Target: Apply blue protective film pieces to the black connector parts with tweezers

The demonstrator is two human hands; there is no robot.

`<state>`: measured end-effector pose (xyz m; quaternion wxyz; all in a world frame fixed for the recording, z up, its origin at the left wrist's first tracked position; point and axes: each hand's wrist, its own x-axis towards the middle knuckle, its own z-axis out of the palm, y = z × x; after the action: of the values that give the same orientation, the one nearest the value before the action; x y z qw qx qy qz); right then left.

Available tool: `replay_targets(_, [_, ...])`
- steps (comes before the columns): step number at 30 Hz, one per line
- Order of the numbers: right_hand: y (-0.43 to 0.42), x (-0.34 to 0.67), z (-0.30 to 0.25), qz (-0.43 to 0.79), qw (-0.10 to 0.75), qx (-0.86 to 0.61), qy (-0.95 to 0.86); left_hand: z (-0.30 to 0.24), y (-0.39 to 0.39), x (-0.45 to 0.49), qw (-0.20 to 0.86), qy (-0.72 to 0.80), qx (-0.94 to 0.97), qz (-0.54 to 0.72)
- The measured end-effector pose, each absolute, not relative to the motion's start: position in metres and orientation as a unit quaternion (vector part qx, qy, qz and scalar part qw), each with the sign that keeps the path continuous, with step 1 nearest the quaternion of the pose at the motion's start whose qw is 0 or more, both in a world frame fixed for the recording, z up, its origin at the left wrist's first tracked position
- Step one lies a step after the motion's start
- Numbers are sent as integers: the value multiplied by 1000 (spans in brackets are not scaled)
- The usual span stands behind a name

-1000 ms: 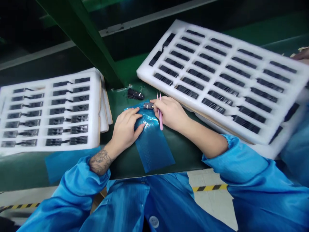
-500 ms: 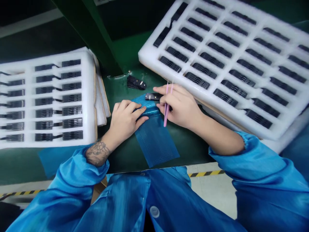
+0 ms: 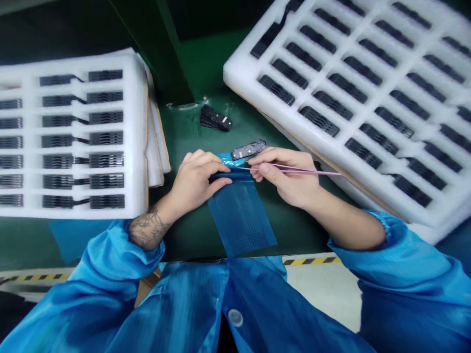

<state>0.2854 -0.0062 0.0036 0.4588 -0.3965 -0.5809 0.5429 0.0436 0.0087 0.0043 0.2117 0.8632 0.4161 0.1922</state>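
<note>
A sheet of blue film (image 3: pixel 243 215) with rows of small marks lies in front of me, its far end lifted or folded over. My left hand (image 3: pixel 198 179) is closed at this far edge, thumb and forefinger on the film. My right hand (image 3: pixel 287 174) holds pink tweezers (image 3: pixel 312 171), their tips pointing left to the film edge beside my left fingertips. Just beyond the fingers, a black elongated circuit board piece (image 3: pixel 248 149) lies at the film's far end. Whether the tips grip anything is too small to tell.
A fanned stack of black pieces (image 3: pixel 216 118) lies farther back. White foam trays with black parts in slots stand at left (image 3: pixel 136 147) and right (image 3: pixel 241 73). Another blue sheet (image 3: pixel 79 238) sticks out under the left tray. A green post (image 3: pixel 162 54) rises behind.
My right hand has let go of the black circuit board piece, now lying beyond the fingers. The tweezers have swung from upright to pointing left at the film. My view has shifted slightly.
</note>
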Motion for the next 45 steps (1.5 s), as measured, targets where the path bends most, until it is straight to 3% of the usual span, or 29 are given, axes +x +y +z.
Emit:
replay_targets(5, [0, 291, 6, 575, 420, -417, -565, 4, 10, 40, 232, 398, 864, 204])
replay_targets(10, [3, 289, 7, 534, 436, -398, -605, 4, 9, 40, 239, 393, 863, 207])
replay_targets(17, [-3, 279, 10, 468, 401, -492, -615, 1, 8, 43, 235, 413, 858, 196])
replay_targets(45, [-4, 275, 10, 459, 391, -484, -634, 2, 8, 44, 233, 418, 856, 196])
